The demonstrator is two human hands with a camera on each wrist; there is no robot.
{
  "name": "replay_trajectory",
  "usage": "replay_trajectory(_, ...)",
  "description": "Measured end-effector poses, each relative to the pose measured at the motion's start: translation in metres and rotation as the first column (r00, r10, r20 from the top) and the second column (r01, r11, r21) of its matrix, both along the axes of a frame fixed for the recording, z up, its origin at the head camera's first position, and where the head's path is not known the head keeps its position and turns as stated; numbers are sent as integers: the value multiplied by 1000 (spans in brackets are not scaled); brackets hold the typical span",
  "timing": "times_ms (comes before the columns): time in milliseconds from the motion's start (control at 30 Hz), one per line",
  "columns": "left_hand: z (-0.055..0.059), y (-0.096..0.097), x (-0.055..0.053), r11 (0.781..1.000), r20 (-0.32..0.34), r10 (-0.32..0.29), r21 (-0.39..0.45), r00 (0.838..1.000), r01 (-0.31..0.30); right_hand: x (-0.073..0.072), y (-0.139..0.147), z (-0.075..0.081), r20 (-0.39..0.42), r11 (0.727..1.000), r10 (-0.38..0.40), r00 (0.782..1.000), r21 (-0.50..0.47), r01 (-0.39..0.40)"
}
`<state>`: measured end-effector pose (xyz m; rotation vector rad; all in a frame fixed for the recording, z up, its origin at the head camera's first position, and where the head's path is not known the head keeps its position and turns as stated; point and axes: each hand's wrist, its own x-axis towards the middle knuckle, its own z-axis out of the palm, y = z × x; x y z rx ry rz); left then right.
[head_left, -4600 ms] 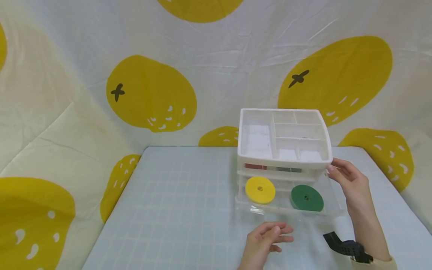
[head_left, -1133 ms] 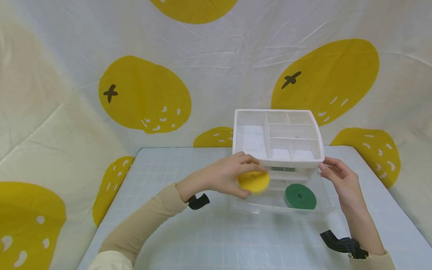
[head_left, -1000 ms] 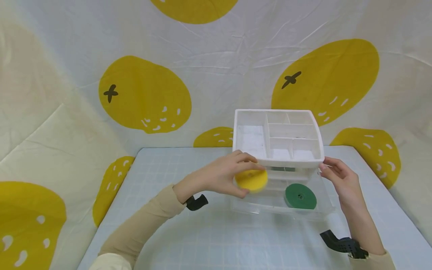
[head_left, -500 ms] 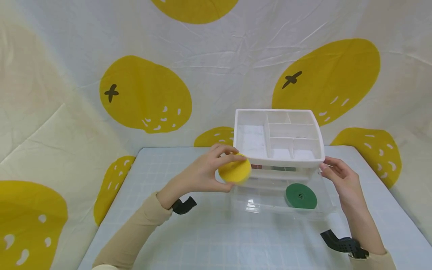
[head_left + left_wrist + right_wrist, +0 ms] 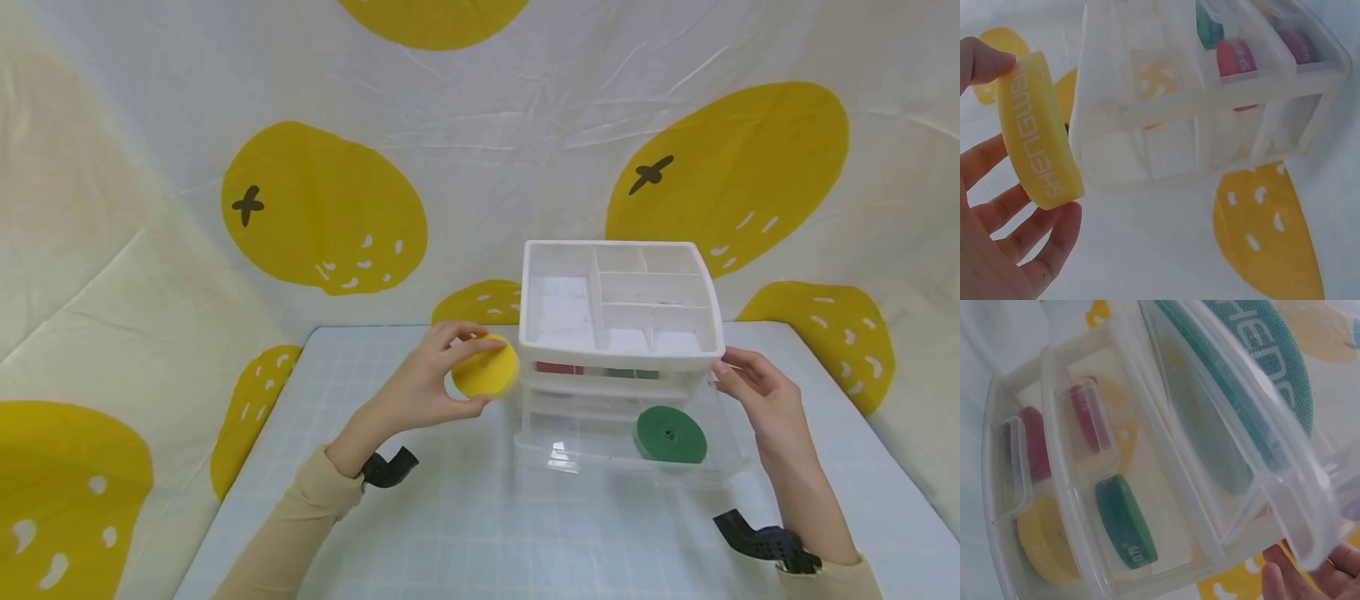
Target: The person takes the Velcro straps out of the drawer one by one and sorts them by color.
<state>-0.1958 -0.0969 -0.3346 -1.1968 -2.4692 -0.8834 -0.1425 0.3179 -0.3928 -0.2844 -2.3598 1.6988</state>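
In the head view my left hand (image 5: 416, 379) holds a yellow tape roll (image 5: 486, 369) by its edge, just left of a white plastic drawer organizer (image 5: 618, 358). The left wrist view shows white lettering along the roll's rim (image 5: 1038, 131), with the thumb above and fingers below. A clear drawer (image 5: 592, 454) is pulled out at the organizer's bottom, and a green tape roll (image 5: 670, 435) lies in its right part. My right hand (image 5: 765, 400) touches the organizer's right front side, fingers along the side and thumb at the corner.
Open compartments (image 5: 558, 308) top the organizer. In the right wrist view, upper levels hold dark red rolls (image 5: 1091, 415), a small green roll (image 5: 1125, 522) and a yellow roll (image 5: 1047, 540). A pale checked cloth (image 5: 450, 517) covers the table, and a fruit-patterned sheet (image 5: 480, 167) hangs behind.
My left hand has lifted the yellow tape roll out of the drawer and carried it left past the organizer. The right hand and the green roll have stayed in place.
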Motion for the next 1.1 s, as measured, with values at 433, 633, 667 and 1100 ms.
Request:
replay_trajectory(433, -48, -9, -28, 989, 67, 140, 41, 988, -143, 0, -1, 1, 2, 1000, -3, 1000, 0, 3)
replay_trajectory(633, -78, -6, -47, 973, 132, 205, 78, 970, -217, 0, -1, 1, 1, 1000, 0, 1000, 2, 0)
replay_trajectory(667, -83, -5, -50, 970, 143, 219, 77, 965, -231, 0, -1, 0, 1, 1000, -2, 1000, 11, 2)
replay_trajectory(1100, -138, 8, -81, 928, 240, 350, 45, 906, -370, 0, -1, 0, -25, 1000, -1, 1000, 17, 2)
